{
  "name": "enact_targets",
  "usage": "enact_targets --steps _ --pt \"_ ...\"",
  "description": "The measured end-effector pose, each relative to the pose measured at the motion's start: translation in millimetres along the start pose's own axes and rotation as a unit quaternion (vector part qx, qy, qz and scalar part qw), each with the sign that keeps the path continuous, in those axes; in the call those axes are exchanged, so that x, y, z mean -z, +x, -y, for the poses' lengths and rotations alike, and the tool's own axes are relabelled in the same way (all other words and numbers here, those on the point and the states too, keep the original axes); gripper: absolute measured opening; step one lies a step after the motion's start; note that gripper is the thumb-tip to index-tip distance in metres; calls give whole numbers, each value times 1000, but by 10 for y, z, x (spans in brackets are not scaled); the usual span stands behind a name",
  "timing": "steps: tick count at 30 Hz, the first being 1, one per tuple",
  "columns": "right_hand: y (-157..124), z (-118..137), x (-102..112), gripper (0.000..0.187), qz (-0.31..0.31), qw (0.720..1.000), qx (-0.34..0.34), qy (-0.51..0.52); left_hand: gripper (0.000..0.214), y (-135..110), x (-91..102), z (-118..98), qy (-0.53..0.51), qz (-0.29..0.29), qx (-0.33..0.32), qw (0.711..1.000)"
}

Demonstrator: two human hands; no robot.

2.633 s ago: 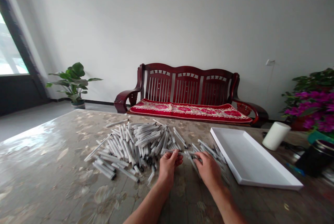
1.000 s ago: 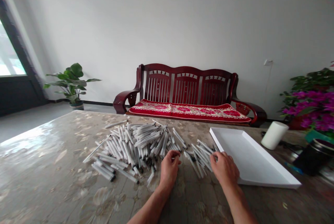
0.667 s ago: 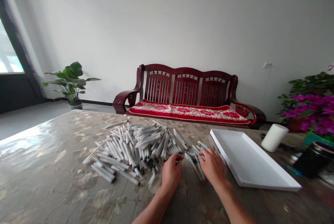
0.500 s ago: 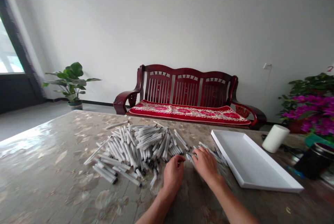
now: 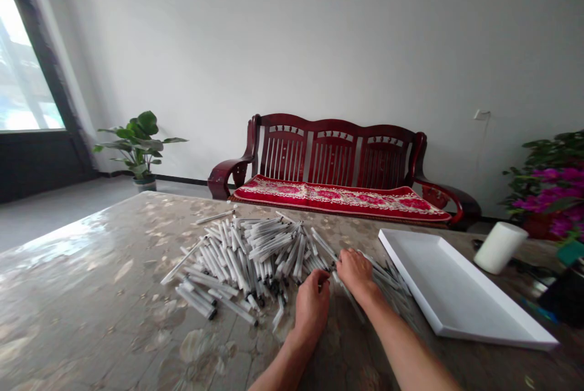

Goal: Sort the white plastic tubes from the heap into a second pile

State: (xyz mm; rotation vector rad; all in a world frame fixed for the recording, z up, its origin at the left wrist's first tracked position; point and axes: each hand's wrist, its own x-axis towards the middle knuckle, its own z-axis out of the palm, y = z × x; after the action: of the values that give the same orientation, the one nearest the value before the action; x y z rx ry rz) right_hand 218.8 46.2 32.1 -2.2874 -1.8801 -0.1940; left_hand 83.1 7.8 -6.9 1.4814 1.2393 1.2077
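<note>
A big heap of white pens with black tips (image 5: 249, 252) lies spread over the middle of the patterned table (image 5: 86, 294). At the heap's near right edge my left hand (image 5: 312, 309) is curled, fingertips among the pens. What it pinches is too small to make out. Just right of it, almost touching, my right hand (image 5: 355, 269) rests with bent fingers on a smaller bunch of pens (image 5: 387, 278). Its fingertips are hidden among them.
An empty white tray (image 5: 451, 290) lies on the table to the right. Past it stand a white cylinder (image 5: 499, 247) and a dark pot (image 5: 568, 297). A red wooden bench (image 5: 340, 178), a green plant (image 5: 139, 146) and purple flowers (image 5: 554, 187) stand behind.
My right hand has slid left from the tray's edge across the smaller bunch of pens until it meets my left hand. The left hand stayed at the heap's edge.
</note>
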Motion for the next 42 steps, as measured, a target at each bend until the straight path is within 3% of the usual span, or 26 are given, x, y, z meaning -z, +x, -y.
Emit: enact_targets --steps 3,6,9,12,17,23,29,33,37,42 --pt "-82 -70 77 20 -21 999 -12 21 10 27 0 1 -72 -12 34 997" --pt "-256 -178 94 17 -60 983 -24 175 21 79 -6 -16 -184 -32 107 977" --pt "-485 -262 25 17 -95 914 6 393 34 129 -5 -36 -285 -42 155 945" --pt "-687 -284 -51 23 -119 852 18 510 39 147 7 -49 -365 -38 190 911" --pt "-804 -275 -60 31 -96 809 -7 580 39 136 21 -68 -450 -30 209 868" --pt "-765 -366 -75 35 -54 829 -20 556 42 119 12 -91 -468 -15 204 860" --pt "-786 -401 -94 27 -106 861 25 496 44 96 13 -86 -454 -30 191 870" --pt "-778 -382 -85 25 -126 851 30 509 40 107 27 -83 -448 -47 204 869" --pt "-771 -377 -90 36 -76 837 -2 543 42 113 33 -80 -451 -46 196 870" --pt "-772 -384 -100 43 -65 849 -16 524 49 108 19 -64 -441 -36 186 877"
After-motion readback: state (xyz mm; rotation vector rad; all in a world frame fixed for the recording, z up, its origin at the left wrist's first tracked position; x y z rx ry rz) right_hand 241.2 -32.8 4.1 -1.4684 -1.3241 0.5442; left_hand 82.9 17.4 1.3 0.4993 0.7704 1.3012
